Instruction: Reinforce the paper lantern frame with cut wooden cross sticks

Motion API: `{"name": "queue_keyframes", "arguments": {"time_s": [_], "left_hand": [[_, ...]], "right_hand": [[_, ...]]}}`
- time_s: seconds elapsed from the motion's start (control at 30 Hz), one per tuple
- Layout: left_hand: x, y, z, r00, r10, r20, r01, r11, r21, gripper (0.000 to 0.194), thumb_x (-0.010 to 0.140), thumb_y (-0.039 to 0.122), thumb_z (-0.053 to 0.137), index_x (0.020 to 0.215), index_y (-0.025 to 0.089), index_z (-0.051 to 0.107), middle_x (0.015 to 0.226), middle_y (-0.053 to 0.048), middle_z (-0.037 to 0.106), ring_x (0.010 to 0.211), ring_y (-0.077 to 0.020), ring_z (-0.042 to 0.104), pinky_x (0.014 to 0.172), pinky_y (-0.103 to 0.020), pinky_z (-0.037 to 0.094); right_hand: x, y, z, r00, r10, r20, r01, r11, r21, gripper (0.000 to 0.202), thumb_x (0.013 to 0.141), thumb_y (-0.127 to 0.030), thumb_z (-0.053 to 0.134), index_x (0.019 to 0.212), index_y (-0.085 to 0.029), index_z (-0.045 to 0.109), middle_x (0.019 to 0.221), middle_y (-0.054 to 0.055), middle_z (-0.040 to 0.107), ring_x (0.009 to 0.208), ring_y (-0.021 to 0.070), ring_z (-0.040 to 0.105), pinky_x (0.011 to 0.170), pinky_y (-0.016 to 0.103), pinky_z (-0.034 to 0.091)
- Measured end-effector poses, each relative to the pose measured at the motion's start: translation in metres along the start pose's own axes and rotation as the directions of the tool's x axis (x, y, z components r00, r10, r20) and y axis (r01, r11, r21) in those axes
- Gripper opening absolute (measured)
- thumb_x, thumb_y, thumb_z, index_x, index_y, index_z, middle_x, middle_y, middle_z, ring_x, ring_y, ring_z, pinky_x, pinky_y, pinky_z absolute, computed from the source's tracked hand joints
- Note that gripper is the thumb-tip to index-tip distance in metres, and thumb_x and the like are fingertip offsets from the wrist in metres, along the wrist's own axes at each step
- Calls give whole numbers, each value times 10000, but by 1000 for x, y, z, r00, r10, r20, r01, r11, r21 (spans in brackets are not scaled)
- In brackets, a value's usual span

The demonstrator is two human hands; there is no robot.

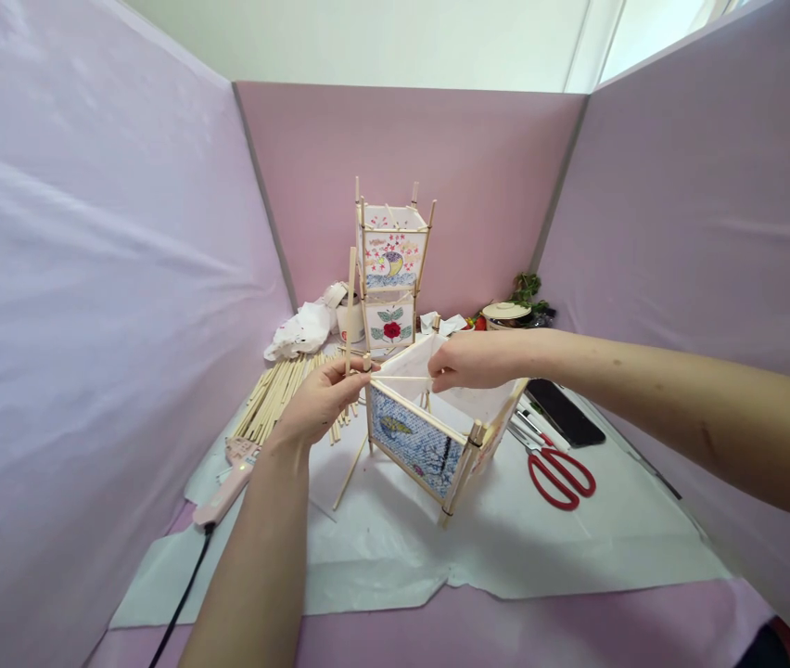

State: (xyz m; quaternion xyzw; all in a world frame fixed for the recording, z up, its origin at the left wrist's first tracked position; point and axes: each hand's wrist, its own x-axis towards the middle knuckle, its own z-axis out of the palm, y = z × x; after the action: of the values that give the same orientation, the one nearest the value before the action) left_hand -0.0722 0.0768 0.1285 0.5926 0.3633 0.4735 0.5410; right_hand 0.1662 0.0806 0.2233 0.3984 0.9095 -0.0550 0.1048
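Note:
A four-sided frame of thin wooden sticks with decorated panels (413, 443) stands upright and angled on the white sheet. At its left corner post my left hand (322, 397) has its fingers pinched round the stick top. Above the open top, my right hand (468, 360) is closed, its fingertips at a thin stick (401, 378) that runs across from the left corner. Whether that stick is fixed at either end cannot be made out. Behind stands a two-tier lantern of sticks and painted panels (393, 260), with a red flower on the lower tier.
Loose wooden sticks (276, 397) lie at the left, near a pink glue gun (228, 487) with a black cord. Red-handled scissors (562, 475) and a black phone (566, 413) lie at the right. White crumpled plastic (301, 329) and a lidded pot (506, 314) are at the back.

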Motion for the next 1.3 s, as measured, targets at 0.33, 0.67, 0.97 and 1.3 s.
{"name": "queue_keyframes", "arguments": {"time_s": [0.33,0.67,0.97,1.3], "left_hand": [[-5,6,0,1000,14,17,-14,1000,1,223,714,329,735,844,161,667,724,10,576,595,-84,428,560,-220,304],[-6,9,-1,1000,-3,19,2,1000,29,222,708,335,734,829,154,691,690,14,561,573,-71,378,546,-216,271],[-10,17,-1,999,23,41,-28,991,128,329,726,358,698,988,159,691,889,-52,642,714,-122,504,638,-249,358],[-20,26,0,990,41,-134,14,923,385,249,728,399,663,717,167,576,625,45,466,539,-76,361,504,-222,256]], "right_hand": [[35,-33,5,907,170,-386,32,884,466,184,788,-251,574,841,-164,727,737,22,690,630,112,550,548,225,355],[33,-48,8,893,350,-283,-100,767,634,148,720,-306,628,678,-171,674,571,-31,531,515,82,418,463,232,283],[40,-59,16,866,367,-338,-75,765,640,82,685,-218,605,629,-161,624,576,-27,540,533,83,452,473,227,309],[42,-54,20,877,335,-344,-36,760,649,100,679,-226,592,607,-160,609,578,-15,553,535,84,445,472,216,306]]}}
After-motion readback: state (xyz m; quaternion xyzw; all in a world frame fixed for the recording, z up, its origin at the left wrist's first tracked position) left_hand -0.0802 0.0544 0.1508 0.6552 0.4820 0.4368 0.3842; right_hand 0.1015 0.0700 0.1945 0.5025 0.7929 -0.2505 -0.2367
